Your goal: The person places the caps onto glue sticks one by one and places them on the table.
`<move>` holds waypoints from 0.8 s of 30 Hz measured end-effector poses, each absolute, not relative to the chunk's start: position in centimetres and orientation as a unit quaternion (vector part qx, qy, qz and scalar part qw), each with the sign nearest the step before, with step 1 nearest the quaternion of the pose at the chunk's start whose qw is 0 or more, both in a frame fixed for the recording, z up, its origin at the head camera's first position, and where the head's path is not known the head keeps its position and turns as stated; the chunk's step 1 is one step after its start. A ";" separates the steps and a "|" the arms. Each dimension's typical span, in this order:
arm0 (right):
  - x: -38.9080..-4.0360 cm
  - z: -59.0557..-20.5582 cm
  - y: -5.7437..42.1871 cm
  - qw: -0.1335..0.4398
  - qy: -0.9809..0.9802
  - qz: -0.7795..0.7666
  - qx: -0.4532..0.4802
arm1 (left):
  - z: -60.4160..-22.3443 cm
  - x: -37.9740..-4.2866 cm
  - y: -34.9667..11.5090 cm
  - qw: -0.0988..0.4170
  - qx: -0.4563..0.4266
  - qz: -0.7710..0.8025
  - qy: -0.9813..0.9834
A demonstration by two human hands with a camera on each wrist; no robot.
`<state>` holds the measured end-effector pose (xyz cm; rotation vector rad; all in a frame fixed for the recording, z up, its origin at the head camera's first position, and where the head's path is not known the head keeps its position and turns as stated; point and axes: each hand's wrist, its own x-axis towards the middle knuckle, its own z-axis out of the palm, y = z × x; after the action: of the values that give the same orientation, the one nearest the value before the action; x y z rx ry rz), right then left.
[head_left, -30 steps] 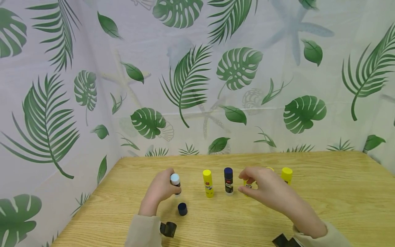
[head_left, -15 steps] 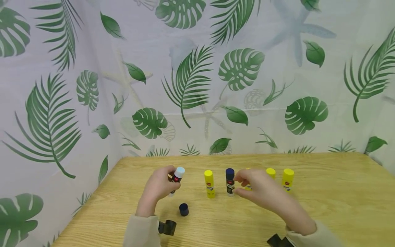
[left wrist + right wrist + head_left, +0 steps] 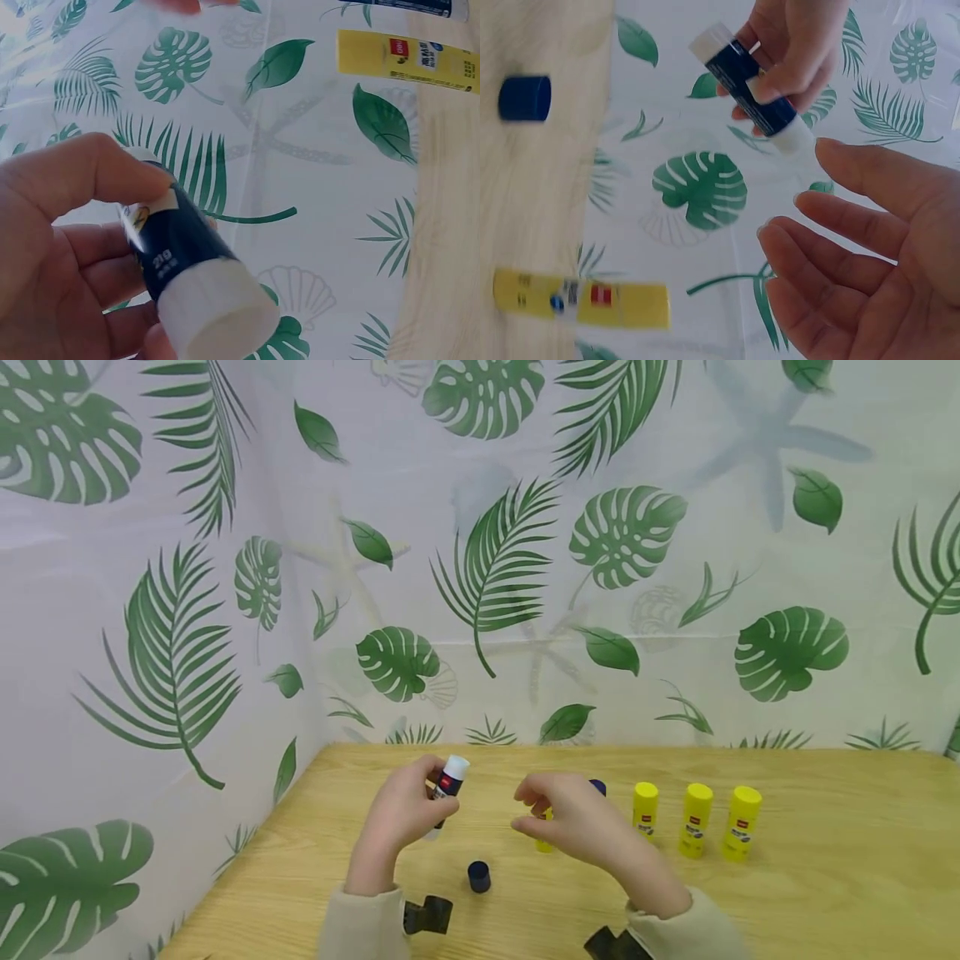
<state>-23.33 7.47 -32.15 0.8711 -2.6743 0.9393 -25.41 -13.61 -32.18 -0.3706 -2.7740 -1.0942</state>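
Note:
My left hand point(image 3: 405, 814) grips an uncapped dark blue glue stick point(image 3: 450, 783), which leans to the right above the table. Its white upper end shows bare in the head view, and the thumb presses its side in the left wrist view. A loose dark blue cap point(image 3: 478, 877) stands on the table just in front of that hand. To the right, my right hand point(image 3: 581, 822) hovers with relaxed, slightly bent fingers and nothing between them. Its fingertips point(image 3: 801, 201) are close to the lower end of the glue stick point(image 3: 746, 82). Behind this hand a yellow glue stick point(image 3: 543, 845) is partly hidden.
A dark blue glue stick point(image 3: 597, 787) shows only its top behind the right hand. Further right stand a yellow glue stick point(image 3: 645, 802) and two more yellow ones in a row. A leaf-patterned cloth point(image 3: 525, 693) borders the wooden table point(image 3: 840, 860) at the back and left.
My left hand has lifted and tilted the glue stick. My right hand has moved left, past the blue glue stick toward the left hand. The head view has turned slightly left.

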 end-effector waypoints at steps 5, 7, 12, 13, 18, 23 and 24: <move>-24.2 -32.9 5.5 0.073 -0.893 0.328 0.300 | -31.8 -25.3 -13.4 0.061 -0.129 -0.367 -0.919; -24.5 -33.5 4.8 0.064 -0.890 0.332 0.304 | -31.7 -25.1 -13.4 0.060 -0.134 -0.367 -0.918; -25.7 -35.3 3.6 0.038 -0.892 0.337 0.300 | -31.5 -24.9 -13.6 0.064 -0.144 -0.360 -0.920; -25.9 -35.7 3.5 0.034 -0.894 0.334 0.297 | -31.5 -24.9 -13.6 0.064 -0.146 -0.358 -0.920; -26.7 -37.5 2.8 0.004 -0.904 0.317 0.286 | -31.5 -24.9 -13.7 0.051 -0.158 -0.355 -0.920; -27.1 -38.8 2.2 -0.038 -0.911 0.285 0.296 | -31.5 -24.9 -14.0 0.044 -0.165 -0.348 -0.922; -27.2 -39.0 2.0 -0.045 -0.912 0.276 0.301 | -31.5 -24.9 -14.0 0.042 -0.166 -0.347 -0.922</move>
<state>-27.18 2.03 -38.96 0.9740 -2.9494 0.8928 -24.87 -14.04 -31.54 -0.5079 -2.8216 -1.0602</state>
